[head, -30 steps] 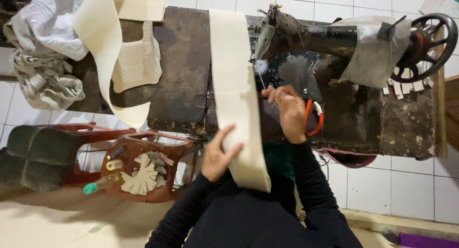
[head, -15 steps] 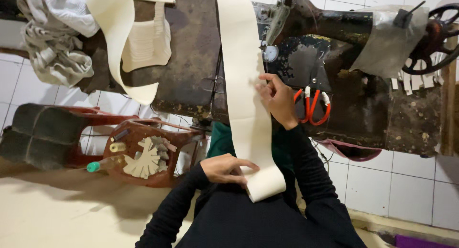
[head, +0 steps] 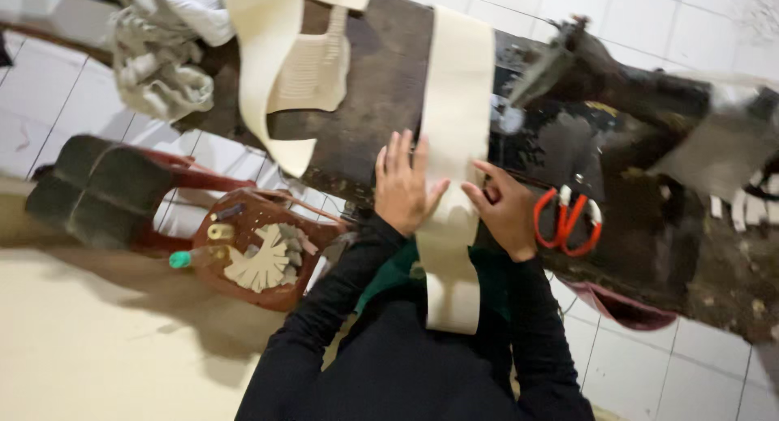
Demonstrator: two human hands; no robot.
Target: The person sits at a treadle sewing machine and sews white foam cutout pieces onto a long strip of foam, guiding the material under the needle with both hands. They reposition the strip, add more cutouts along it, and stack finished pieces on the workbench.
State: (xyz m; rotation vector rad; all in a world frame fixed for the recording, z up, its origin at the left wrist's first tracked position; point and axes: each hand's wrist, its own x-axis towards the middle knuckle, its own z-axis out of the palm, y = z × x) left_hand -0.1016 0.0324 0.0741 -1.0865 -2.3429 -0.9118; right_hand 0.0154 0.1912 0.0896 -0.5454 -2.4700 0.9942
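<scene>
A: What have my 2 hands got?

B: Your left hand [head: 403, 185] lies flat, fingers spread, on the cream fabric strip [head: 456, 129]. Your right hand [head: 505, 210] pinches its other edge.

A: And the strip?

B: Across the dark sewing table [head: 365, 104], its end hanging into your lap; orange scissors [head: 565, 220] just right.

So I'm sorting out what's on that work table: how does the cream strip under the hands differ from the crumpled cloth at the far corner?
The cream fabric strip lies flat and long, running across the dark table and hanging off its near edge; the crumpled cloth is bunched in a heap. The strip is plain cream; the heap is greyish-white and creased. The left hand and right hand press the strip; nothing touches the heap. Both are fabric, resting on the same table.
</scene>
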